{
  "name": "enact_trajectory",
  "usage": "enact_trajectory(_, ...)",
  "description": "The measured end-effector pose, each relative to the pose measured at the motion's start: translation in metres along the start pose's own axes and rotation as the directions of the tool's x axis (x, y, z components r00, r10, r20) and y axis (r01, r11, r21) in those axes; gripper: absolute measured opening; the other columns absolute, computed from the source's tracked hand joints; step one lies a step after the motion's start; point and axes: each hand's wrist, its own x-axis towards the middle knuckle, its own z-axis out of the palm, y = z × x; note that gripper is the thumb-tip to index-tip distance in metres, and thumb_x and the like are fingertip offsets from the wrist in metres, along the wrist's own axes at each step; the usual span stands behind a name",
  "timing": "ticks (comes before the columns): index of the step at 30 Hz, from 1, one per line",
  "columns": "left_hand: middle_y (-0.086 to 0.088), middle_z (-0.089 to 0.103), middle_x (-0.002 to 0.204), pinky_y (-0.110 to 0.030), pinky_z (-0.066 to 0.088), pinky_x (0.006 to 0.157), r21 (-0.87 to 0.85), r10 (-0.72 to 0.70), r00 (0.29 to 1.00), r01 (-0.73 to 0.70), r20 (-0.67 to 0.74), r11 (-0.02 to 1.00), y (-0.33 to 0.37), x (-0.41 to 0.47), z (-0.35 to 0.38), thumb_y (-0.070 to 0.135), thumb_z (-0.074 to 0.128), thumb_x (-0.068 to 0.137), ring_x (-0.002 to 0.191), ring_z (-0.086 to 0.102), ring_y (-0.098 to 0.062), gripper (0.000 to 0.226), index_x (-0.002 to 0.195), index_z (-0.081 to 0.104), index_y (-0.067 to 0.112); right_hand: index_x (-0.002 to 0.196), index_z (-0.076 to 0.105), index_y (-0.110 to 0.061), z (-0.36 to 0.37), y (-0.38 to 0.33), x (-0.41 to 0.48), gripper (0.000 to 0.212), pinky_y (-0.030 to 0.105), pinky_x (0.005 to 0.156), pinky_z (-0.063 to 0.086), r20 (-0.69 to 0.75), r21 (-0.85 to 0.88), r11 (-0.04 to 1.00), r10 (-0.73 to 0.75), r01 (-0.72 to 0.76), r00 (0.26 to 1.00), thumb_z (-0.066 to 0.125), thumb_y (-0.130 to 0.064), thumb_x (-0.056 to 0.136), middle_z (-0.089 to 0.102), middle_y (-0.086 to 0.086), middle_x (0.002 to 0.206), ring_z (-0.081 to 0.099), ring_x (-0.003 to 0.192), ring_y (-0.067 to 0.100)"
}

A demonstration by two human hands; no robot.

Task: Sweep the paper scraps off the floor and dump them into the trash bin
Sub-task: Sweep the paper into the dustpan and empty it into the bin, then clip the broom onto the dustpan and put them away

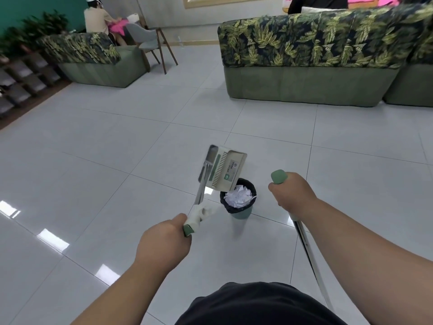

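- Dump step: my left hand (161,240) clenches the dustpan (222,170), tipped over the trash bin (239,207), frame centre.
- Paper scraps (239,197) sit in the bin.
- Right hand (293,195) wraps the broom (304,240).
- Next, probably: confirm pan empty, lower it.

open tiled floor (140,141) around trash bin (239,208), sofas (309,66) well beyond

Bare forearms, bare hands (164,242), dark shirt (257,306).
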Motion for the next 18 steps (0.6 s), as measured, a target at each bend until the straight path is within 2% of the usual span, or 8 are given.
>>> enact_trajectory(3, -0.003, 0.055, 0.063, -0.032, 0.033, 0.05, -0.143, -0.157, 0.988, 0.158, 0.018, 0.977, -0.007, -0.009, 0.002, 0.018, 0.052, 0.089, 0.059, 0.046, -0.028, 0.017, 0.079, 0.04, 0.021, 0.066, 0.038, -0.02, -0.001, 0.0, -0.002, 0.021, 0.032, 0.061, 0.035, 0.003, 0.011, 1.0, 0.019, -0.019, 1.0, 0.055, -0.019, 0.077, 0.042, 0.0, 0.063, 0.049, 0.061, 0.025)
enact_trajectory(10, -0.008, 0.058, 0.064, -0.031, 0.036, 0.052, -0.447, -0.437, 0.894, 0.43, 0.093, 0.784, -0.039, -0.018, -0.002, 0.012, 0.054, 0.085, 0.06, 0.05, -0.03, 0.009, 0.077, 0.049, 0.014, 0.066, 0.036, -0.02, 0.007, -0.01, -0.004, 0.025, 0.033, 0.062, 0.032, 0.03, 0.0, 1.0, -0.003, 0.003, 1.0, 0.056, -0.016, 0.079, 0.038, 0.001, 0.064, 0.048, 0.063, 0.023)
enact_trajectory(14, -0.008, 0.051, 0.061, -0.032, 0.033, 0.054, -0.532, -0.521, 0.842, 0.507, 0.139, 0.678, -0.068, -0.021, -0.005, 0.01, 0.054, 0.083, 0.056, 0.041, -0.027, 0.009, 0.077, 0.048, 0.006, 0.068, 0.039, -0.018, 0.015, -0.025, -0.008, 0.024, 0.033, 0.061, 0.032, 0.096, -0.005, 0.999, -0.041, 0.042, 0.995, 0.058, -0.013, 0.082, 0.043, 0.003, 0.065, 0.048, 0.062, 0.022)
enact_trajectory(18, -0.004, 0.044, 0.057, -0.031, 0.03, 0.051, -0.498, -0.476, 0.858, 0.504, 0.195, 0.705, -0.096, -0.015, -0.01, 0.009, 0.056, 0.082, 0.053, 0.037, -0.024, 0.017, 0.072, 0.042, 0.009, 0.068, 0.046, -0.007, 0.029, -0.057, -0.012, 0.017, 0.032, 0.061, 0.037, 0.231, -0.016, 0.994, -0.099, 0.105, 0.968, 0.056, -0.011, 0.08, 0.05, 0.006, 0.06, 0.05, 0.055, 0.021)
